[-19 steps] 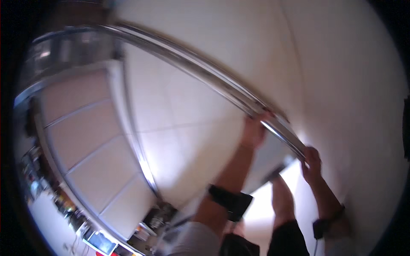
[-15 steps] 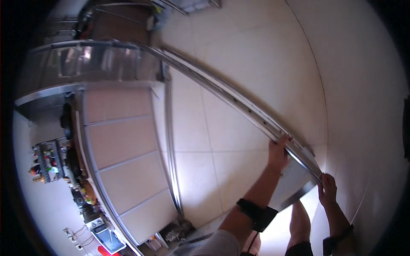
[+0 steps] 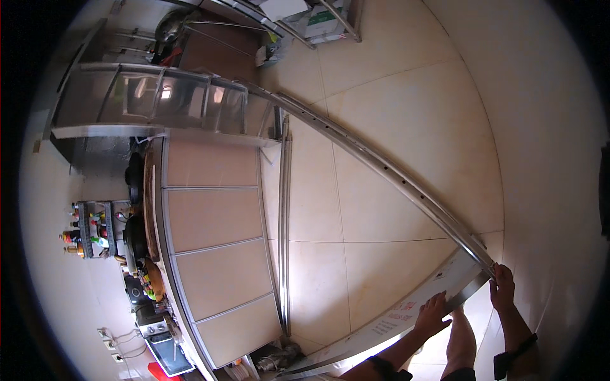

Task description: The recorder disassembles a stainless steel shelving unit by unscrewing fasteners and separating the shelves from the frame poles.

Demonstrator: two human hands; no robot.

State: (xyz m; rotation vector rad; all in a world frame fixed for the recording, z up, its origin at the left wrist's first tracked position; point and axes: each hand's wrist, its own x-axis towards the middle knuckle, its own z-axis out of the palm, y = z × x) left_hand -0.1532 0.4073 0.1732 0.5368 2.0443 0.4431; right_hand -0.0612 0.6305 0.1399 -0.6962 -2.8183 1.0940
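Note:
A long silver metal rail (image 3: 387, 166) with a row of small holes runs slantwise from the far left towards me at the lower right. My right hand (image 3: 502, 287) is closed around its near end. Below that end, a long white panel (image 3: 381, 327) with printing on its face curves away to the lower left. My left hand (image 3: 433, 316) lies against this panel near its edge, fingers stretched out and off the rail. Between my hands, a short silver strip (image 3: 468, 289) meets the rail's end.
Another pair of metal rails (image 3: 284, 228) lies along the beige cabinet fronts (image 3: 219, 213) at the left. A glass-paned metal frame (image 3: 152, 101) stands beyond them. A metal-legged rack (image 3: 340, 19) is at the far edge. The pale wall (image 3: 540, 152) closes in on the right.
My left hand has let go of the rail and come down to the white panel. My right hand stays at the rail's end. The view has shifted, showing more of the far side.

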